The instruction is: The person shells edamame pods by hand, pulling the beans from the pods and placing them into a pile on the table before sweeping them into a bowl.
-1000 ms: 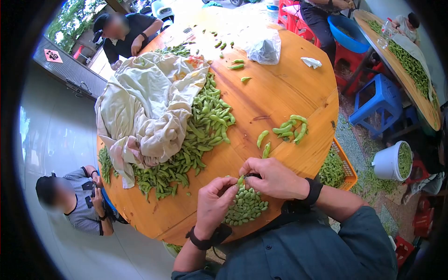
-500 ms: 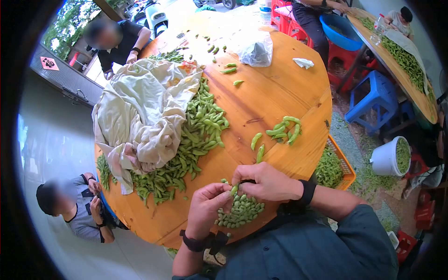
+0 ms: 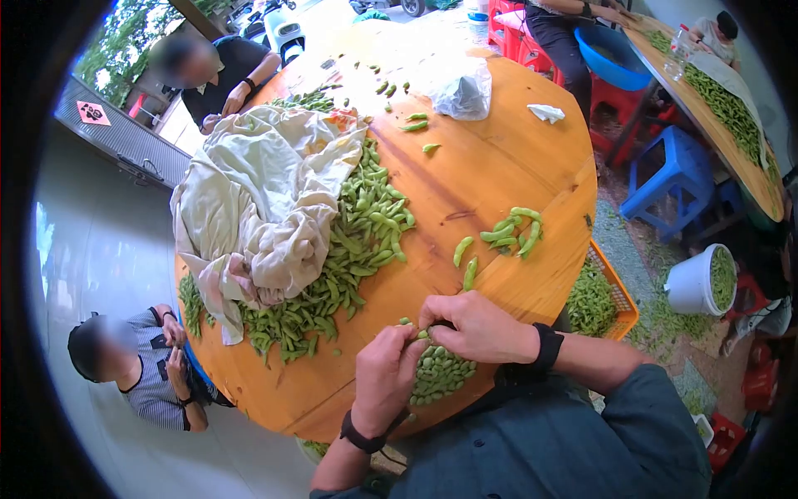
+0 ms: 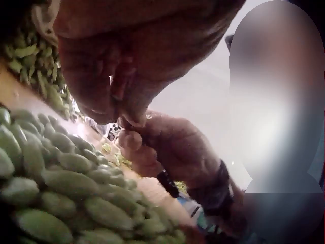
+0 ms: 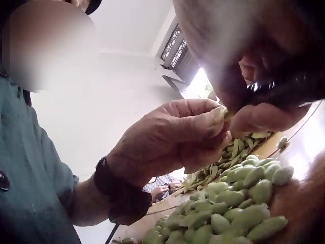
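In the head view, my left hand [image 3: 385,374] and right hand [image 3: 478,330] meet over a pile of shelled green beans [image 3: 440,376] at the near table edge. The left thumb and fingers pinch a small green pod [image 5: 226,113], mostly hidden by fingertips. My right hand's curled fingers touch the same spot and grip a black object [image 5: 284,89], whose end [image 4: 167,184] sticks out in the left wrist view. Two loose pods [image 3: 470,273] lie just beyond the right hand.
A large heap of pods [image 3: 366,241] under a pale cloth [image 3: 274,191] covers the table's left side. A few pods [image 3: 519,229] lie at the right, with a plastic bag [image 3: 461,93] farther back. An orange basket [image 3: 619,291] stands beside the table. Two people sit at the left.
The head view has shifted slightly. My left fingers have closed in toward the right fingertips, and less of the pod between them shows than a second ago.
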